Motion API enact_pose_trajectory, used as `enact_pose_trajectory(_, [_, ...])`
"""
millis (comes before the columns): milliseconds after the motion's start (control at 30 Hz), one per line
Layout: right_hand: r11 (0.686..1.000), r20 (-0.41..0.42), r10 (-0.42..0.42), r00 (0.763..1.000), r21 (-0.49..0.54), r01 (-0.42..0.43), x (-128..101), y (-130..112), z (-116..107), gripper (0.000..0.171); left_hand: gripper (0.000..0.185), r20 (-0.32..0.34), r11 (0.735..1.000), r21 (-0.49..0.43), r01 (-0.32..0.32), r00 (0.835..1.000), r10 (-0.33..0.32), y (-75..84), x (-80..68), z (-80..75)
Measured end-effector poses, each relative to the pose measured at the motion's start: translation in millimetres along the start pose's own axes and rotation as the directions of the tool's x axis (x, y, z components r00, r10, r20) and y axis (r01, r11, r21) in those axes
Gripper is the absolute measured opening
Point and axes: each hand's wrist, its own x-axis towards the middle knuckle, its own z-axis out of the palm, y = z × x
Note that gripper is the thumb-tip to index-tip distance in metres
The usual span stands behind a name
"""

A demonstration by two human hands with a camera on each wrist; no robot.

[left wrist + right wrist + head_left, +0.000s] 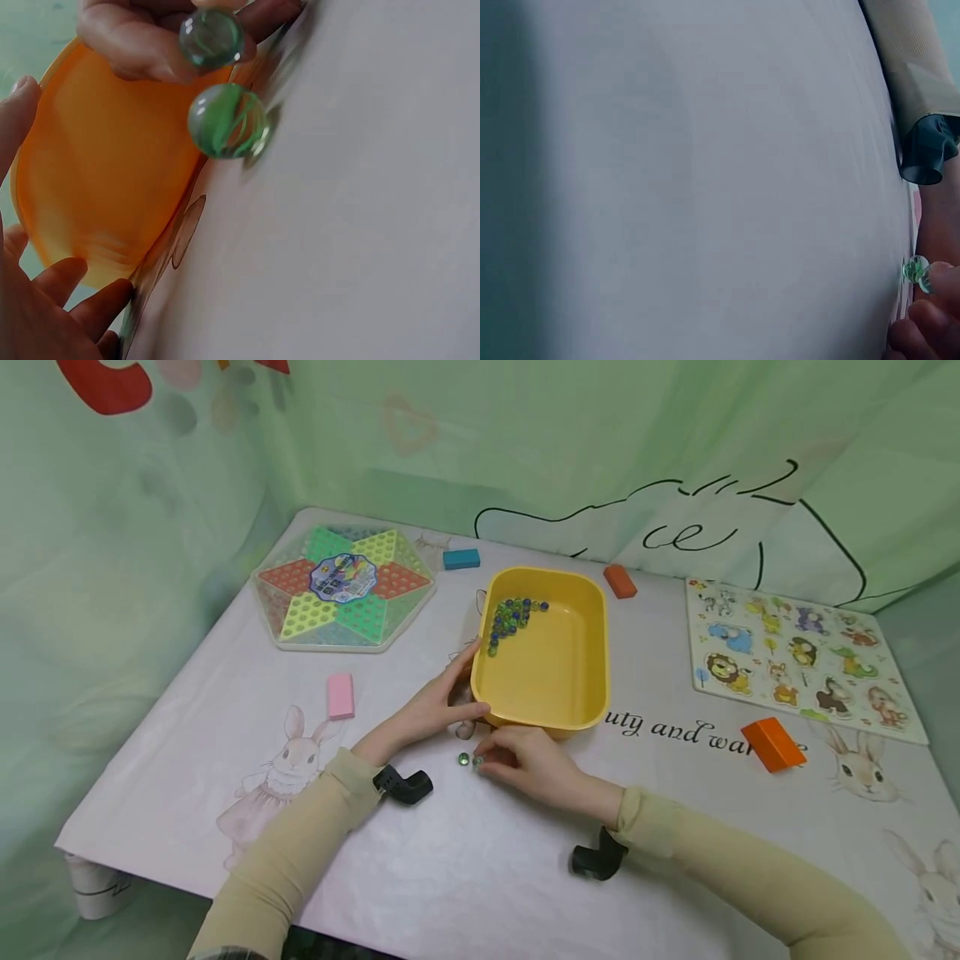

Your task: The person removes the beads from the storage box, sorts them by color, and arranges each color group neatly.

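Two small clear green glass marbles lie on the white tablecloth, just before the yellow plastic tub. Right hand pinches one marble; left hand, fingers straight, touches the tub wall. Left wrist view shows the marbles' green swirls; head view shows blue-green marbles inside the tub.

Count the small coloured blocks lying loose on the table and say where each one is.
4: pink block left of the yellow tub, blue block behind it, red-orange block at its far right, orange block near the puzzle.

Green swirl marbles, yellow tub w/ blue-green marbles, pink block, orange block
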Motion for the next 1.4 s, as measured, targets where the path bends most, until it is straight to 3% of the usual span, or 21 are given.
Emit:
enact_pose_trajectory(433, [0.996, 0.005, 0.045, 0.999, -0.078, -0.045, 5, -4, 4, 0.009, 0.084, -0.001, 1.0, -0.007, -0.008, 1.0, 0.008, -0.6, 1.2, 0.2])
enact_pose_trajectory(567, [0.995, 0.017, 0.053, 0.998, -0.083, -0.051, 6, -6, 4, 0.009, 0.085, -0.01, 1.0, -0.007, -0.017, 1.0, 0.017, -12.1, 4.8, 1.3])
enact_pose_trajectory(700, [0.995, 0.029, 0.055, 0.998, -0.08, -0.053, 6, -7, 3, 0.01, 0.084, -0.011, 1.0, -0.002, -0.019, 1.0, 0.019, -9.7, 3.5, 1.0])
enact_pose_trajectory(767, [0.995, 0.037, 0.064, 0.997, -0.079, -0.061, 6, -7, 2, 0.011, 0.084, -0.003, 1.0, -0.006, -0.005, 1.0, 0.005, 0.7, 0.4, 0.0])
enact_pose_trajectory(1000, [0.991, 0.118, 0.032, 0.993, -0.131, -0.016, 4, -17, -8, 0.017, 0.084, 0.0, 1.0, 0.0, -0.006, 1.0, 0.006, -0.4, 0.2, -0.4])
enact_pose_trajectory(1100, [0.991, 0.255, -0.03, 0.966, -0.116, 0.061, 6, -26, -22, 0.019, 0.085, 0.001, 1.0, 0.008, -0.002, 1.0, 0.002, -0.9, 0.5, -0.7])
enact_pose_trajectory(1200, [0.991, 0.423, -0.114, 0.899, -0.017, 0.133, 12, -33, -42, 0.02, 0.085, -0.001, 1.0, 0.009, -0.01, 1.0, 0.01, -1.4, 1.0, -1.1])
enact_pose_trajectory(1300, [0.986, 0.518, -0.168, 0.839, 0.095, 0.139, 22, -36, -65, 0.019, 0.086, -0.001, 1.0, 0.005, -0.015, 1.0, 0.015, -6.2, 2.5, -0.8])
enact_pose_trajectory(1400, [0.982, 0.518, -0.159, 0.841, 0.167, 0.083, 35, -33, -87, 0.018, 0.088, -0.002, 1.0, 0.004, -0.006, 1.0, 0.006, -19.1, 6.6, 1.2])
